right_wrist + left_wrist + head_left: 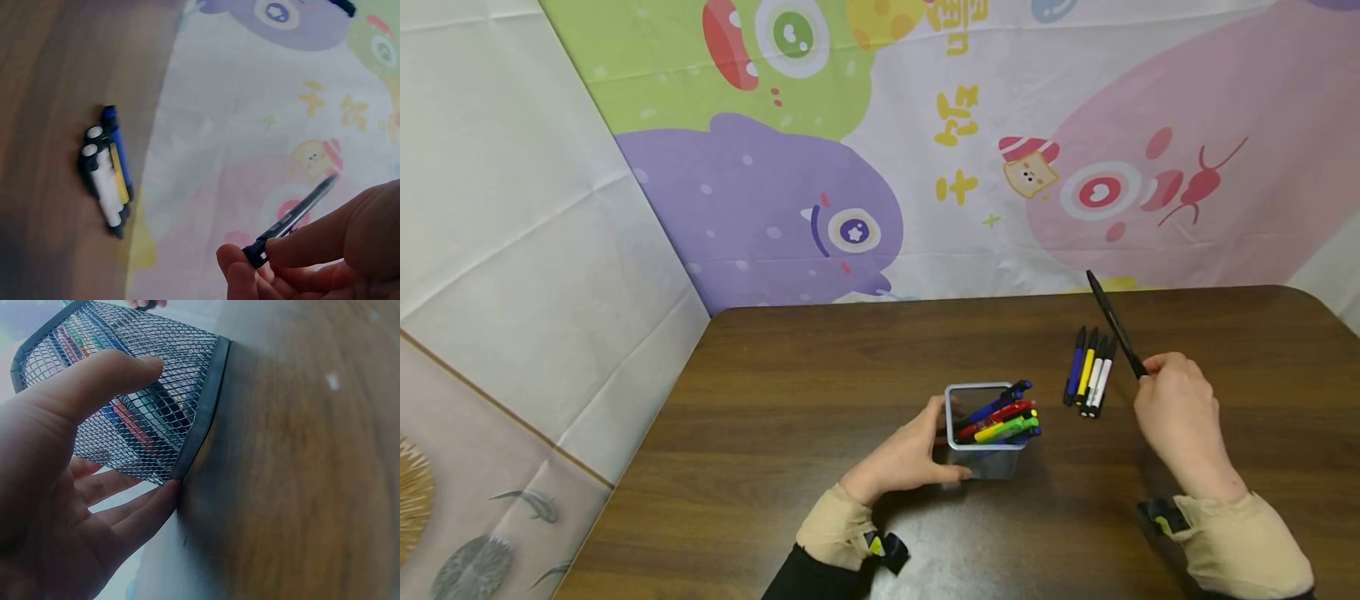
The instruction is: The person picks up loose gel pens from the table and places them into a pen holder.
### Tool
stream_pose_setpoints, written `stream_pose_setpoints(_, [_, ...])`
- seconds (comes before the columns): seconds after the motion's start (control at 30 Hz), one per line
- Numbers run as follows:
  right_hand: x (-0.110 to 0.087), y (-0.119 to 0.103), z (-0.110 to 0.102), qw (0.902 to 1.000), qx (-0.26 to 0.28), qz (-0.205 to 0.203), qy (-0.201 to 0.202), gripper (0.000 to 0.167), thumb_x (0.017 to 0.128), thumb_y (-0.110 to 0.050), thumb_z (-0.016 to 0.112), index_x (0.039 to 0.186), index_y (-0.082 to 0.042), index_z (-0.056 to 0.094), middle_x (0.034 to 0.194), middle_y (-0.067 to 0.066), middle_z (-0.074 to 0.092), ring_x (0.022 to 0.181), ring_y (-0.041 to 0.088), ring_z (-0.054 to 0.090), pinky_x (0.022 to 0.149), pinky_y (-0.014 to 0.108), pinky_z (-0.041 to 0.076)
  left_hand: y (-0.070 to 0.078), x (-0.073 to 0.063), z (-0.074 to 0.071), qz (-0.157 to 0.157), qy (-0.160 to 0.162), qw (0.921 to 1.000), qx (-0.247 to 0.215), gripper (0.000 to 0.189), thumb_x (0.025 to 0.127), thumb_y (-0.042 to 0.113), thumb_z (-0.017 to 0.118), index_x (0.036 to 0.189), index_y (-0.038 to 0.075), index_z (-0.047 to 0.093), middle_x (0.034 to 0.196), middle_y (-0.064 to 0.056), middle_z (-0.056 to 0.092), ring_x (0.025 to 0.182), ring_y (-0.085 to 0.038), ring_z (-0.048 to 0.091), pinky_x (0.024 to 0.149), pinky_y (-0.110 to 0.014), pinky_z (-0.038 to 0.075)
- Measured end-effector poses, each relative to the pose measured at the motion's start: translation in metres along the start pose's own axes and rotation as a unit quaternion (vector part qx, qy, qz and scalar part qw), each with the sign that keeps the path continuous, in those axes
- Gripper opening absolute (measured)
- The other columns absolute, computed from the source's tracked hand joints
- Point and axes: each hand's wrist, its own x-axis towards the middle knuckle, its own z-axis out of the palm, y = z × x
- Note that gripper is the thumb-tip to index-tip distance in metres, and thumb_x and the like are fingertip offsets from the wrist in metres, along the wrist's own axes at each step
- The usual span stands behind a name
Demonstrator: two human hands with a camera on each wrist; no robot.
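Observation:
My left hand (pixel 906 454) grips a mesh pen holder (pixel 988 467) standing on the table. In the left wrist view the thumb lies across the mesh, and the other fingers reach round its far side near the dark base band (pixel 203 412). Blue, red and green pens (pixel 1003 427) lean to the right inside the holder. Over to the right, my right hand (pixel 1183 421) pinches a black pen (pixel 1111 315) by one end between thumb and fingers. The pen is raised, its free end pointing away and to the left. The right wrist view also shows this pen (pixel 303 209).
Several pens lie side by side just left of the right hand: a blue one (pixel 1075 365), a yellow one (pixel 1087 367) and white ones (pixel 1101 379). The brown wooden table (pixel 820 367) ends at a cartoon-printed cloth (pixel 955 250) behind.

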Motion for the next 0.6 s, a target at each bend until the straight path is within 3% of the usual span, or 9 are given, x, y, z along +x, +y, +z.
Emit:
stream_pose_setpoints(0.4, [-0.010,-0.026,-0.021,0.9982,0.031,-0.049,0.018,0.016,0.090,-0.001,0.049,0.100,0.009,0.055,0.096,0.027,0.049,0.080,0.038,0.047,0.064,0.050,0.037,-0.003,0.002,0.001,0.021,0.000,0.9998,-0.005,0.076,0.073,0.030,0.075,0.129,0.013,0.027,0.127,-0.005,0.047,0.114,-0.013,0.051,0.096,-0.025,0.042])
stream_pose_setpoints(0.6, [-0.015,-0.036,-0.033,0.9912,0.031,-0.126,0.024,0.013,0.088,0.002,0.051,0.099,0.008,0.054,0.096,0.023,0.048,0.077,0.034,0.047,0.061,0.046,0.038,-0.003,0.001,0.001,0.021,0.002,0.9998,-0.001,0.075,0.073,0.030,0.075,0.129,0.013,0.028,0.126,-0.005,0.048,0.114,-0.012,0.051,0.095,-0.026,0.042])
